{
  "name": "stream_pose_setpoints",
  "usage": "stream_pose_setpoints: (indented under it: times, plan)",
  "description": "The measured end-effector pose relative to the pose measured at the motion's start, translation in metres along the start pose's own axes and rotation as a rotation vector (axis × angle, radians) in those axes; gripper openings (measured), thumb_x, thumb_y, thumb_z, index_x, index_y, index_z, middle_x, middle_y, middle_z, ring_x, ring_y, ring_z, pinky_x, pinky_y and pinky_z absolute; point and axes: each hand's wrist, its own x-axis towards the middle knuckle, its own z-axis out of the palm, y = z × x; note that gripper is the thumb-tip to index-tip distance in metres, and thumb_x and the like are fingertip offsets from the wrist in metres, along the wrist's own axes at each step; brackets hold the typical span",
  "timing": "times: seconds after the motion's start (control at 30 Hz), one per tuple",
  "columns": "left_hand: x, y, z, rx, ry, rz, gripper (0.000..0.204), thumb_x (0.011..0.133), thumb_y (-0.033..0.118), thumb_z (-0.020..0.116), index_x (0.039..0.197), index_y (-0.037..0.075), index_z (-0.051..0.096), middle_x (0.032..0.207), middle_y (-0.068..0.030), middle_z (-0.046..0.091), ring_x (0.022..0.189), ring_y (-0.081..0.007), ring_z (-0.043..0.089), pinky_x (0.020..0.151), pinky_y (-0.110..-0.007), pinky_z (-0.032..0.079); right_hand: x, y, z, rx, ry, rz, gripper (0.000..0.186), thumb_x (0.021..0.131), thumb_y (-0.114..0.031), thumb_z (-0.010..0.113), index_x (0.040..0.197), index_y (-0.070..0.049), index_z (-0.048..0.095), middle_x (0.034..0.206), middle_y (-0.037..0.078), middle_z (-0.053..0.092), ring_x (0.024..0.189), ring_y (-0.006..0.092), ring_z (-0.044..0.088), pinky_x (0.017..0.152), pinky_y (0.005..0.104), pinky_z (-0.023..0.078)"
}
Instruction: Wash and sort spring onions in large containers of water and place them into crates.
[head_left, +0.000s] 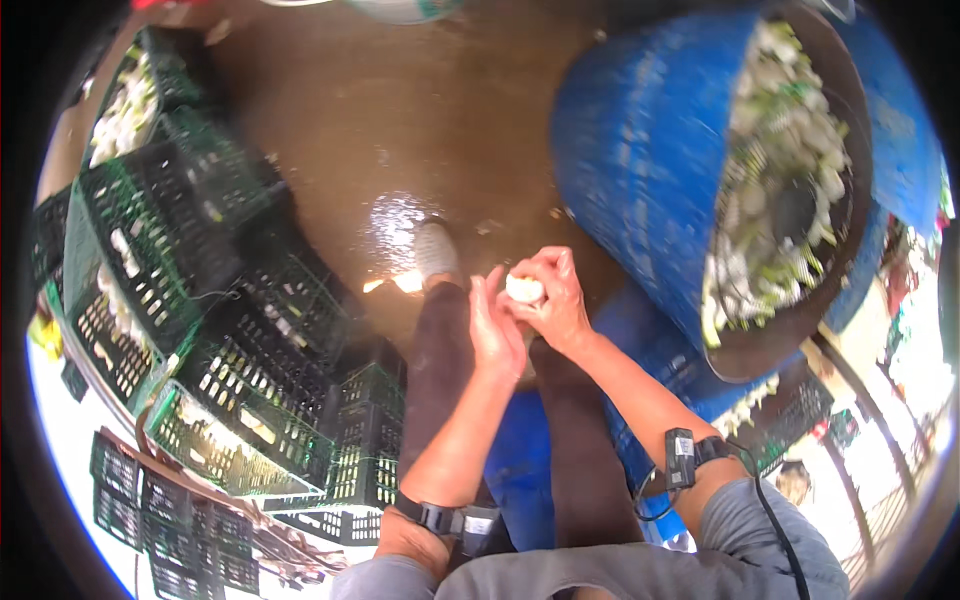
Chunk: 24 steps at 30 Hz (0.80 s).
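A pale, roundish vegetable piece (525,289) sits in the fingers of my right hand (562,305), which are curled round it. Its exact kind is too blurred to tell. Close beside it on the left is my left hand (496,328), fingers stretched out and pointing away from me. Whether the left palm touches the piece or the right hand cannot be made out. Both hands are above my knees, over the wet brown floor.
A large blue barrel (650,150) full of white and green vegetable pieces (775,190) leans open at the right. Stacked dark green crates (250,380) stand along the left, some with white produce. A blue thing (520,450) lies between my legs. My shoe (434,250) rests on the floor (420,120).
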Motion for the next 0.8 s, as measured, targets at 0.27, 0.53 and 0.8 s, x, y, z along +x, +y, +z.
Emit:
stream_pose_setpoints:
  times: [0.27,0.53,0.8]
  plan:
    - [-0.029,-0.066,0.029,0.25,-0.412,-0.318,0.038,0.095,0.029,0.04,0.116,-0.002,0.049,0.105,-0.0134,0.057,0.093,-0.0207,0.057,0.079,-0.034,0.048,-0.095,-0.006,-0.089,0.298,0.136,0.273,0.041,0.066,-0.005,0.075,0.105,-0.009,0.063,0.108,0.008,0.045,0.093,0.0183,0.052,0.07,0.0263,0.048]
    - [-0.041,-0.126,0.027,0.572,-0.46,-0.14,0.031,0.096,0.028,0.041,0.098,0.001,0.056,0.089,-0.0072,0.059,0.081,-0.0124,0.054,0.071,-0.026,0.044,-0.123,0.002,-0.095,0.176,0.547,0.418,0.01,0.074,-0.005,0.066,0.084,-0.004,0.066,0.087,0.008,0.057,0.083,0.0192,0.056,0.068,0.0317,0.048]
    - [-0.051,-0.136,0.045,0.701,-0.325,-0.443,0.032,0.095,0.028,0.039,0.093,0.001,0.057,0.08,-0.0072,0.058,0.072,-0.0141,0.057,0.066,-0.027,0.047,-0.178,0.037,-0.12,1.273,0.861,0.895,0.009,0.087,-0.006,0.052,0.094,-0.002,0.057,0.072,0.002,0.052,0.065,0.0099,0.047,0.055,0.0218,0.039]
